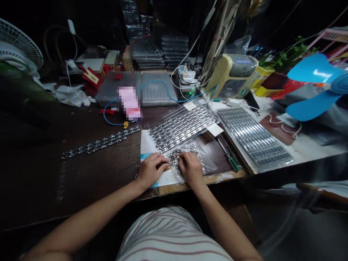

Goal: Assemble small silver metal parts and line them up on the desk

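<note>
My left hand point(152, 169) rests over a white sheet point(163, 179) at the table's front edge, thumb and fingertips drawn together. Whatever lies between them is too small to make out. Just right of it, my right hand point(192, 169) has its curled fingers in a heap of small shiny metal pieces point(175, 156) on a clear plastic bag point(208, 163). Its fingertips are closed too, and any piece in them is hidden. Behind both hands lies a clear tray holding rows of metal pieces point(185, 125). Linked metal strips point(102, 142) lie to the left on the dark table.
A second filled tray point(255, 139) lies at the right, beside a green pen point(233, 163). Behind stand closed clear cases point(157, 88), stacked trays point(174, 47) and a yellowish device point(232, 74). A blue cable point(168, 95) crosses the table; a blue-bladed fan point(312, 88) stands far right.
</note>
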The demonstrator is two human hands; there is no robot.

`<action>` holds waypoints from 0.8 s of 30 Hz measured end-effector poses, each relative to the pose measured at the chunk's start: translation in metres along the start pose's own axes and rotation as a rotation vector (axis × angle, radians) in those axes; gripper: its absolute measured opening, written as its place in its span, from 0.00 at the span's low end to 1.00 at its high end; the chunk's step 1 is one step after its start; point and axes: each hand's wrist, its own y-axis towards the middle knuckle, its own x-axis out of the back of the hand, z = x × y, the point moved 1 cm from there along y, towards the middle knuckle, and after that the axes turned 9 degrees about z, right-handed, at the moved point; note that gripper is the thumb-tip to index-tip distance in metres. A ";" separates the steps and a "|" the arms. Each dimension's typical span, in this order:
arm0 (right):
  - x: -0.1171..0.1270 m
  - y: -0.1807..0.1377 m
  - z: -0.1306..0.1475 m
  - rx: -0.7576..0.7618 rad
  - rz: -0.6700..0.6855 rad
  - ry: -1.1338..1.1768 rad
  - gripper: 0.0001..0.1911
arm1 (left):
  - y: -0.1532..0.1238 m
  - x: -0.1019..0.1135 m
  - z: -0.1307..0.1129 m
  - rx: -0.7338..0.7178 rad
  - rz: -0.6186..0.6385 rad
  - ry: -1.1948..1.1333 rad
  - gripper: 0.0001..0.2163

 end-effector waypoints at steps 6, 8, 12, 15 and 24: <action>-0.002 0.000 -0.002 -0.001 0.003 0.055 0.06 | -0.004 -0.006 -0.002 -0.034 0.010 0.068 0.05; -0.003 0.000 -0.003 0.001 0.005 0.062 0.06 | -0.004 -0.007 -0.002 -0.033 0.022 0.079 0.05; -0.003 0.000 -0.002 0.000 0.005 0.061 0.06 | -0.003 -0.007 -0.001 -0.024 0.031 0.100 0.05; -0.003 0.000 -0.002 0.001 0.001 0.063 0.06 | -0.003 -0.008 0.000 -0.020 0.046 0.105 0.05; -0.003 -0.001 -0.003 0.042 -0.003 0.114 0.07 | -0.003 -0.008 0.000 -0.038 0.068 0.099 0.05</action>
